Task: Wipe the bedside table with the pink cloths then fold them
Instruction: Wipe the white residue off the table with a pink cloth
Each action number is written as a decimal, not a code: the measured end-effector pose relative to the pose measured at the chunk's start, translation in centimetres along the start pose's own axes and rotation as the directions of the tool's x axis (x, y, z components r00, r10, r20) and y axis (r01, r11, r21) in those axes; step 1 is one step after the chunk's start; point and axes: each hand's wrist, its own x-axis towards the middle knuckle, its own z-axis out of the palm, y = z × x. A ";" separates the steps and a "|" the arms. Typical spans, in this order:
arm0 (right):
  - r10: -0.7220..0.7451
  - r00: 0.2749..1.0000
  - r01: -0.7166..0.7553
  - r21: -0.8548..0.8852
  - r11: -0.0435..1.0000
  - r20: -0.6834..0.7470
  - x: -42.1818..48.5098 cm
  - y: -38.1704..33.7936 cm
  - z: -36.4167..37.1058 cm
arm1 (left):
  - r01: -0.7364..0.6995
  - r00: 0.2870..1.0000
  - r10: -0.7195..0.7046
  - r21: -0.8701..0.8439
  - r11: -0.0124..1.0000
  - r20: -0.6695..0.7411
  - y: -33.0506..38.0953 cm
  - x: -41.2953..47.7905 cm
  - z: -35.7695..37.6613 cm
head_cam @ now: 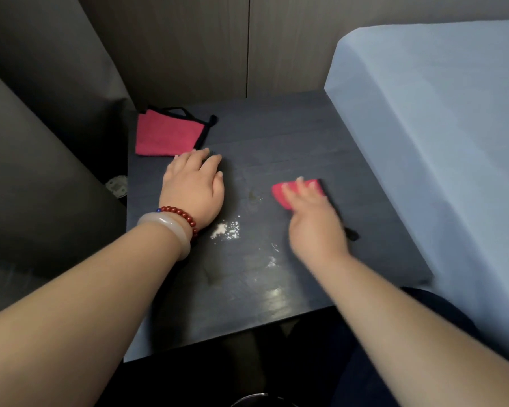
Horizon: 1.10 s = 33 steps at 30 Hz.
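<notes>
At the far left corner of the bedside table (pixel 276 136) lies the spare pink cloth (pixel 168 135), folded flat with a dark trim and a dark loop along its far and right edges, one corner reaching slightly past the table's left edge. Just in front of it the left hand (pixel 193 186) rests palm down on the tabletop, fingers spread loosely and flat, holding nothing; its fingertips lie just beside the near right corner of that spare cloth, though whether they touch it is hard to tell. On that wrist sit a pale bangle (pixel 166 230) and a string of red beads (pixel 181 217). Toward the middle of the table, close to the left wrist, is a patch of white powder (pixel 225 230), with fainter smears and a shiny streak trailing toward the near edge. Right of centre, the right hand (pixel 315 221) is blurred and presses the second pink cloth (pixel 279 195) against the table, fingers extended over it rather than curled around it; a dark trim shows at the cloth's right side and a dark tab pokes out by the wrist. The cloth's long axis seems to run from the far right toward the near left. The powder lies to the left of this cloth and slightly nearer the front edge, so the right hand, already on its cloth, looks best placed to sweep leftward across it. Along the table's right edge runs a bed covered in a pale blue sheet (pixel 438 127).
</notes>
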 end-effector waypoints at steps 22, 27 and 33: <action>-0.206 0.978 0.206 0.018 0.978 0.038 9.4 -5.7 2.4 | 0.072 0.993 -0.080 0.089 0.993 0.088 -2.5 4.3 1.3; 0.175 0.980 -0.158 -0.164 0.974 0.093 15.4 0.1 -0.4 | 0.081 0.992 -0.088 0.087 0.993 0.087 -2.3 4.3 1.3; -0.239 0.964 0.237 0.029 0.971 0.114 12.5 -6.2 3.0 | 0.062 0.993 -0.071 0.098 0.993 0.091 -2.6 4.2 1.4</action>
